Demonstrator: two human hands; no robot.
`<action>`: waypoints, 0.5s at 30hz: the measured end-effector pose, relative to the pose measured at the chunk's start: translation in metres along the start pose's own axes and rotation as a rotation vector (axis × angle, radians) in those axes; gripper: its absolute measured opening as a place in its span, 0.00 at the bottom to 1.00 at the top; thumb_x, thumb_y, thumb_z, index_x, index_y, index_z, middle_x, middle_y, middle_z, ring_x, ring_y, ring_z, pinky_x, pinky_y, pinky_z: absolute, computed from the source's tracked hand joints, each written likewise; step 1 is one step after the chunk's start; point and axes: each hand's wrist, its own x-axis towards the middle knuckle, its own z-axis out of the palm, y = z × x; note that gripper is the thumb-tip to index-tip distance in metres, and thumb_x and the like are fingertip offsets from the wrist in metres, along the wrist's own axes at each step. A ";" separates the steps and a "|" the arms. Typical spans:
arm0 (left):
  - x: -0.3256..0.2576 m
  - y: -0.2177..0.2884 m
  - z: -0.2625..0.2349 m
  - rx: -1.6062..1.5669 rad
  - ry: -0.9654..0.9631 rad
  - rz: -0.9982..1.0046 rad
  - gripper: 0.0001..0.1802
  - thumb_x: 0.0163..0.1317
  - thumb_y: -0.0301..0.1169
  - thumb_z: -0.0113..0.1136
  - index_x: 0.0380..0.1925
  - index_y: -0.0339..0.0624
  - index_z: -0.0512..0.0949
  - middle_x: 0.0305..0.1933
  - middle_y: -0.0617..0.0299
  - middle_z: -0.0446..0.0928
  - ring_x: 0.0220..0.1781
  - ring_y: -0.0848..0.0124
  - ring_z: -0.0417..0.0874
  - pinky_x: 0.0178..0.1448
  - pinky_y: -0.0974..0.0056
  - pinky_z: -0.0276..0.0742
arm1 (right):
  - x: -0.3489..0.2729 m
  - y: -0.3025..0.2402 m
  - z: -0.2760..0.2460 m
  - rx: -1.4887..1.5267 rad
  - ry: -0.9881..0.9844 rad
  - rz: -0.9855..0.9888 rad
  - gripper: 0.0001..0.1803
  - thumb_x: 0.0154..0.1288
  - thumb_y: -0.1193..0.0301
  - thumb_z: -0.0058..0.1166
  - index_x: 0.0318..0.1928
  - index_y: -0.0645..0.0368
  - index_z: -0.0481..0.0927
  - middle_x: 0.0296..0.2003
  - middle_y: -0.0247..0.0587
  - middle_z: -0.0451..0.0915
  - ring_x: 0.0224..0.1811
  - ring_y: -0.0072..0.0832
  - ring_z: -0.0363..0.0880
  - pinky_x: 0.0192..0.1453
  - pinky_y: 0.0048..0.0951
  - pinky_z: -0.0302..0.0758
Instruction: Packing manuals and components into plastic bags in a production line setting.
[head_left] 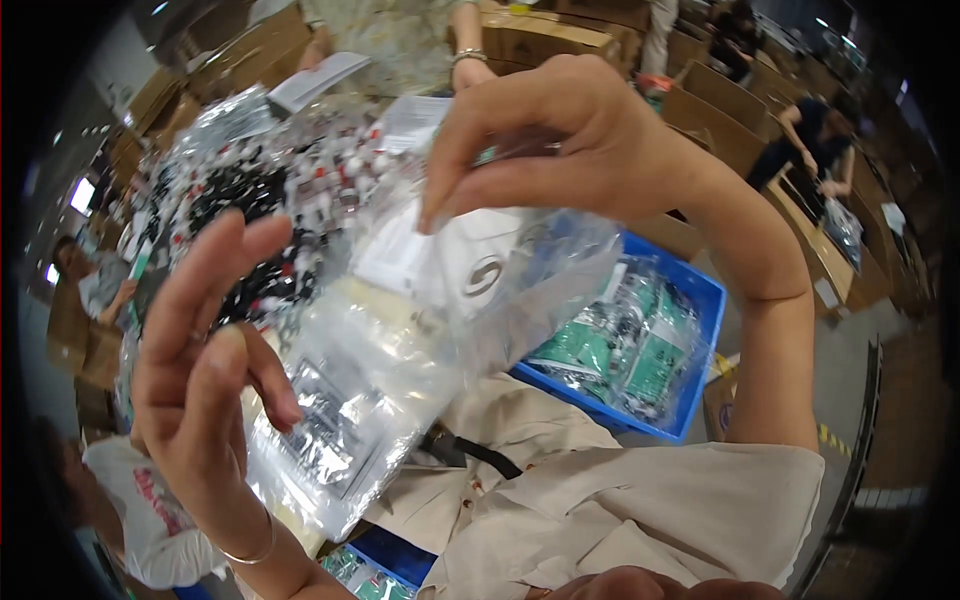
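My right hand (560, 135) is raised with thumb and fingertips pinched on the edge of a clear plastic bag (530, 310). The bag hangs down from the pinch and carries a round dark mark. My left hand (200, 385) is up at the left, its fingers apart and nothing in them. Beneath the hands lie more clear plastic bags (410, 345) in a loose stack. White printed sheets (385, 255) lie behind the held bag, partly hidden by it.
A heap of small bagged parts (250, 190) covers the table's far left. A blue bin (705, 330) with green-and-clear packets stands at my right; another blue bin (395, 555) shows below. Across the table a person's hand (470, 70) reaches in. Cardboard boxes (555, 45) and other people surround the table.
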 end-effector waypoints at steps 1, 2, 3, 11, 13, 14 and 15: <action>-0.004 -0.005 0.006 -0.052 -0.052 -0.028 0.26 0.60 0.30 0.50 0.57 0.26 0.67 0.54 0.39 0.74 0.17 0.82 0.71 0.20 0.79 0.66 | -0.019 -0.002 -0.008 0.100 0.023 0.069 0.06 0.60 0.74 0.59 0.36 0.63 0.80 0.31 0.34 0.81 0.33 0.19 0.78 0.39 0.24 0.74; -0.009 -0.011 0.012 -0.088 -0.091 -0.074 0.25 0.60 0.29 0.50 0.57 0.25 0.67 0.53 0.39 0.75 0.18 0.81 0.72 0.21 0.79 0.66 | -0.035 -0.008 -0.015 0.167 0.051 0.181 0.06 0.59 0.75 0.59 0.36 0.65 0.80 0.32 0.35 0.81 0.34 0.19 0.77 0.43 0.22 0.73; -0.013 -0.016 0.020 -0.124 -0.135 -0.119 0.25 0.60 0.28 0.49 0.56 0.25 0.68 0.51 0.40 0.76 0.19 0.80 0.73 0.21 0.79 0.67 | -0.051 -0.009 -0.021 0.156 0.070 0.207 0.06 0.59 0.75 0.59 0.36 0.65 0.80 0.32 0.35 0.81 0.34 0.19 0.77 0.43 0.22 0.73; -0.041 -0.057 0.038 -0.191 -0.382 -0.454 0.21 0.60 0.19 0.45 0.54 0.27 0.71 0.49 0.46 0.78 0.26 0.79 0.77 0.28 0.78 0.70 | -0.133 0.043 -0.037 -0.006 -0.002 0.504 0.05 0.59 0.75 0.59 0.35 0.64 0.80 0.32 0.34 0.81 0.36 0.19 0.77 0.45 0.21 0.72; -0.048 -0.067 0.036 -0.188 -0.380 -0.492 0.21 0.60 0.18 0.44 0.55 0.28 0.71 0.49 0.47 0.78 0.27 0.79 0.78 0.28 0.79 0.70 | -0.149 0.071 -0.031 0.162 -0.004 0.681 0.05 0.60 0.74 0.58 0.34 0.64 0.80 0.31 0.33 0.81 0.36 0.18 0.77 0.45 0.20 0.72; -0.051 -0.072 0.035 -0.185 -0.391 -0.518 0.21 0.60 0.18 0.44 0.55 0.29 0.71 0.49 0.48 0.79 0.27 0.79 0.78 0.28 0.79 0.70 | -0.156 0.087 -0.028 0.167 -0.012 0.674 0.05 0.60 0.74 0.58 0.34 0.64 0.80 0.31 0.33 0.81 0.36 0.18 0.77 0.45 0.20 0.72; -0.053 -0.082 0.035 -0.192 -0.408 -0.546 0.21 0.60 0.17 0.44 0.56 0.30 0.70 0.49 0.49 0.79 0.27 0.80 0.78 0.29 0.79 0.71 | -0.165 0.105 -0.025 0.175 -0.031 0.721 0.06 0.61 0.74 0.57 0.34 0.64 0.80 0.31 0.33 0.81 0.36 0.17 0.77 0.45 0.20 0.72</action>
